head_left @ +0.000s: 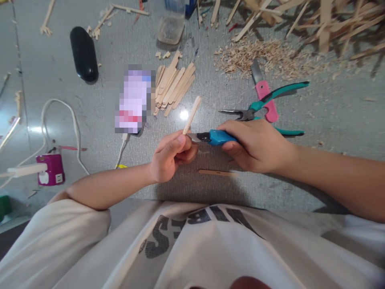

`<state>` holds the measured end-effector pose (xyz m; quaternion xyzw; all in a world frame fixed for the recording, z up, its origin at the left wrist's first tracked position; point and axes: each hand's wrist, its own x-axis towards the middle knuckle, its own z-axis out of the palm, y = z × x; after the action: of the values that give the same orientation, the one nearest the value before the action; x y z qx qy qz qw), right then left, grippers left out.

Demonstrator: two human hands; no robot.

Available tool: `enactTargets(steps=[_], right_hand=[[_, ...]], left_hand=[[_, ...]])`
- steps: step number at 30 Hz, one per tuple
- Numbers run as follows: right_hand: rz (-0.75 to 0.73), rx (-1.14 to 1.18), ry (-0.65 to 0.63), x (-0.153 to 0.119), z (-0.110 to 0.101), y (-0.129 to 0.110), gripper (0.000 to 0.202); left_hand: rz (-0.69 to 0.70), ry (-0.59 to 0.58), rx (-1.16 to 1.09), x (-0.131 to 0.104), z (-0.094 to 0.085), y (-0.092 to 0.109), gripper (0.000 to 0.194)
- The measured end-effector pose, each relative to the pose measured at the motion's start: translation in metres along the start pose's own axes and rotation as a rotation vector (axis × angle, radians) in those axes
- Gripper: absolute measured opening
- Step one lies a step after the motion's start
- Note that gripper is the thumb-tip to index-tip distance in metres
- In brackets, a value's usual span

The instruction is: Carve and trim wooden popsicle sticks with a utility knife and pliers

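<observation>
Between the thumb and fingers of my left hand (172, 155) is a wooden craft stick (192, 114), its free end pointing up and away from me. My right hand (258, 146) is wrapped round the blue handle of a utility knife (221, 137). The knife's blade points left and meets the stick's lower end, close to my left thumb; whether it cuts into the wood I cannot tell. On the table just below my hands lies another craft stick (218, 173) with a dark mark. Long-nose pliers (248, 114) with teal handles lie open beyond my right hand.
A pink-handled knife (266, 100) lies under the pliers. Beyond are a bundle of craft sticks (174, 86), wood shavings (258, 56) and a heap of sticks (325, 24). To the left are a plugged-in phone (134, 102), a black case (84, 54) and a purple adapter (51, 170).
</observation>
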<state>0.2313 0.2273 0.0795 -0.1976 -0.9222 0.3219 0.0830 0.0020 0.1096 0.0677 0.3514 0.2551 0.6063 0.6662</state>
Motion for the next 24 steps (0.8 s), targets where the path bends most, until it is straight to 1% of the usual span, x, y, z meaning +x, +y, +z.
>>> enactTargets(steps=[2, 3, 5, 8, 10, 12, 14, 17, 19, 21, 24], right_hand=[[0.037, 0.014, -0.039, 0.000, -0.001, -0.001, 0.071], [0.031, 0.021, -0.047, 0.000, -0.001, -0.001, 0.071], [0.004, 0.025, -0.041, 0.000, -0.002, -0.001, 0.070], [-0.018, 0.034, -0.017, 0.001, -0.003, 0.000, 0.069], [0.001, 0.052, -0.002, 0.001, -0.002, 0.001, 0.070], [0.024, 0.073, 0.021, 0.002, -0.001, 0.000, 0.074], [0.051, 0.084, 0.040, 0.002, -0.001, -0.001, 0.077], [0.072, 0.090, 0.057, 0.003, -0.001, -0.003, 0.078], [0.057, 0.087, 0.078, 0.004, 0.000, -0.003, 0.077], [0.033, 0.070, 0.114, 0.004, 0.002, -0.001, 0.076], [-0.027, 0.030, 0.146, 0.002, 0.004, 0.002, 0.071]], left_hand=[[-0.005, -0.008, -0.003, 0.000, 0.000, 0.000, 0.049], [-0.001, -0.005, -0.008, 0.000, 0.000, 0.000, 0.049], [0.007, 0.025, -0.001, 0.000, 0.000, -0.001, 0.048], [0.017, 0.071, 0.102, 0.001, -0.005, -0.003, 0.050], [0.004, 0.084, 0.173, 0.003, -0.010, -0.004, 0.045], [-0.014, 0.089, 0.192, 0.005, -0.015, -0.003, 0.037], [-0.040, 0.121, 0.194, 0.007, -0.016, 0.000, 0.030], [-0.056, 0.229, 0.199, 0.008, -0.015, 0.003, 0.038], [-0.062, 0.283, 0.191, 0.008, -0.013, 0.003, 0.043], [-0.056, 0.315, 0.183, 0.008, -0.011, 0.004, 0.041], [-0.036, 0.322, 0.175, 0.008, -0.010, 0.004, 0.037]])
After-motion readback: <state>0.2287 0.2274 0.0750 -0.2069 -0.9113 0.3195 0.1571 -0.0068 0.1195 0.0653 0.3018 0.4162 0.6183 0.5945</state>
